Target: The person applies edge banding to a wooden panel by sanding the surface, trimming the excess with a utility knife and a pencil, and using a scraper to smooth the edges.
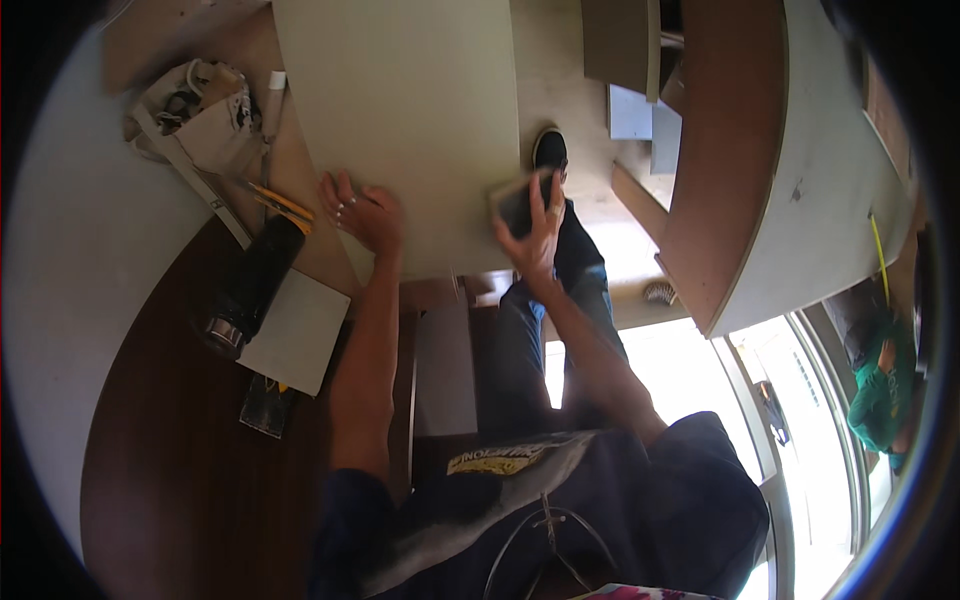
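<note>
A: Panel (400, 120)?
B: Flat on bench, near edge. Left hand (362, 212) spread, pressing it. Right hand (535, 232) grip pinching a sanding block (518, 203).
A: Handling?
B: Stiff, probably light. Grab the long edges.

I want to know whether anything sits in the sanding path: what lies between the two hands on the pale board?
In the head view, only bare surface of the large pale rectangular board lies between the left hand and the right hand, which grips a small grey block.

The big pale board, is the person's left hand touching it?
Touching. The head view shows the left hand lying flat with spread fingers on the pale board near its lower left edge, no gap visible.
</note>
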